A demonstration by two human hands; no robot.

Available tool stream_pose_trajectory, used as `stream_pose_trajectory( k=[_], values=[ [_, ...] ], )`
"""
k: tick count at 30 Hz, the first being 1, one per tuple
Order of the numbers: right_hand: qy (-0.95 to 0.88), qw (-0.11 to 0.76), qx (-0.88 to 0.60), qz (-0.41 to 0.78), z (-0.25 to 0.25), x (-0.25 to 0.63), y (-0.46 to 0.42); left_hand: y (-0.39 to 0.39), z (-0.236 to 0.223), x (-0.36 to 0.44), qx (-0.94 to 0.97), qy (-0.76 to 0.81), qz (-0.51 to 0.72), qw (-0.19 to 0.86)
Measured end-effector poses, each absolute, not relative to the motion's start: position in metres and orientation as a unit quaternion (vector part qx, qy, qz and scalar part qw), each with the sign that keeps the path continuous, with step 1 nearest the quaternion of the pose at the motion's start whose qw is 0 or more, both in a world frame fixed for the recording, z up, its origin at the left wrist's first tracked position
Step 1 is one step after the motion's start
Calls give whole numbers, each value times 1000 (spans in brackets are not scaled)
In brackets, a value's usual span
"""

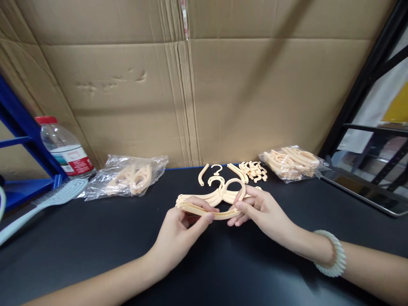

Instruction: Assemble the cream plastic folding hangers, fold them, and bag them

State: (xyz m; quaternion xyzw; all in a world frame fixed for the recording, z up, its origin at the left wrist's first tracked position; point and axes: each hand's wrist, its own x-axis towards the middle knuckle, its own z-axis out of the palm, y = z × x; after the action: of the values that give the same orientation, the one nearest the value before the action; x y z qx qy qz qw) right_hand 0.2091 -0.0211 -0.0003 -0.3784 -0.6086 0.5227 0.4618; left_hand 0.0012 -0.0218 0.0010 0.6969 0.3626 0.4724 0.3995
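Observation:
Both hands hold one peach plastic hanger piece (pixel 219 212) just above the black table (pixel 95 238). My left hand (pixel 183 227) pinches its left end between thumb and fingers. My right hand (pixel 261 208) grips the right end, fingers curled round it; a pale bead bracelet (pixel 333 255) is on that wrist. Directly behind the held piece lies a small stack of assembled peach hangers (pixel 223 193) with curved hooks. Loose hooks (pixel 253 170) and a few single parts (pixel 208 172) lie further back.
A clear bag of peach parts (pixel 127 176) sits at the left, another bag (pixel 291 163) at the right. A water bottle (pixel 65 148) and a pale blue hairbrush (pixel 41 204) stand by the blue shelf frame (pixel 22 131). Cardboard (pixel 204 85) walls the back; a metal tray (pixel 360 187) lies right.

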Motion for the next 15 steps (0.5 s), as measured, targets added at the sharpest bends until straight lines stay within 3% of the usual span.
stream_pose_trajectory(
  k=[8,15],
  values=[
    [-642,481,-372,468,-5,209,-20,-21,4,10,614,402,509,450],
    [-624,447,-344,541,-8,198,-26,-35,-2,24,573,372,427,592]
  ],
)
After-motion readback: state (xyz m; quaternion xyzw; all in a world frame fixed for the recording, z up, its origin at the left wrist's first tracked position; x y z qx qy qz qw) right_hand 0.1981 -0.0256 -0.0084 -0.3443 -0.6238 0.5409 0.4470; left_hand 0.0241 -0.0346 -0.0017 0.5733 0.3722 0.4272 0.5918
